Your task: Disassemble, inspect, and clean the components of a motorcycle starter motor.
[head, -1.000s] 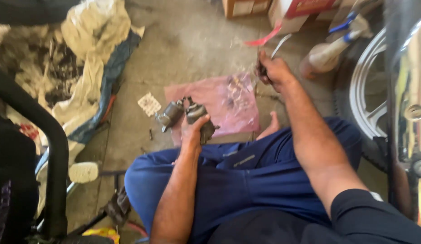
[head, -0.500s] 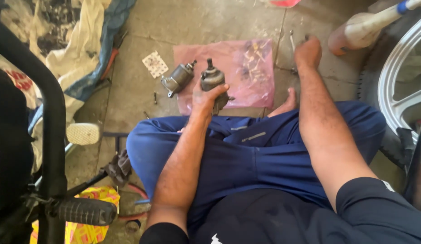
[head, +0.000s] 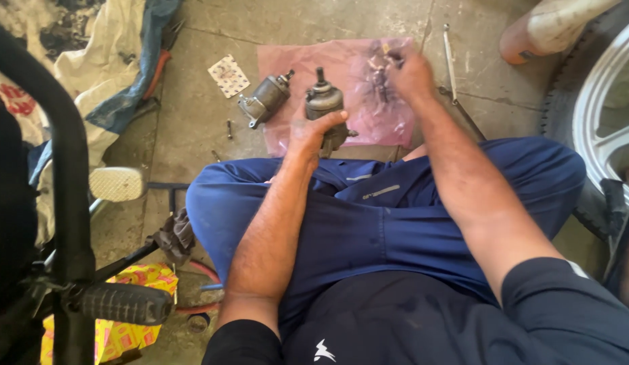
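My left hand [head: 313, 132] grips a dark grey starter motor [head: 326, 101] upright over the near edge of a pink plastic sheet [head: 294, 67] on the concrete floor. My right hand [head: 410, 73] reaches onto the sheet's right side, fingers closed around small dark parts [head: 381, 74] in crumpled clear plastic. A second grey motor [head: 265, 99] lies on its side at the sheet's left edge, apart from both hands. My legs in blue trousers fill the foreground.
A long metal rod [head: 451, 64] lies right of the sheet. A motorcycle wheel [head: 598, 115] stands at the right, a black frame with footpeg [head: 122, 304] at the left. A small patterned card [head: 229, 75], bolts, cloths [head: 91, 61], a yellow packet [head: 135, 277].
My right hand has come back from the far right and the rod onto the pink sheet. My left hand keeps hold of the motor, now held upright. The view has tilted down and closer.
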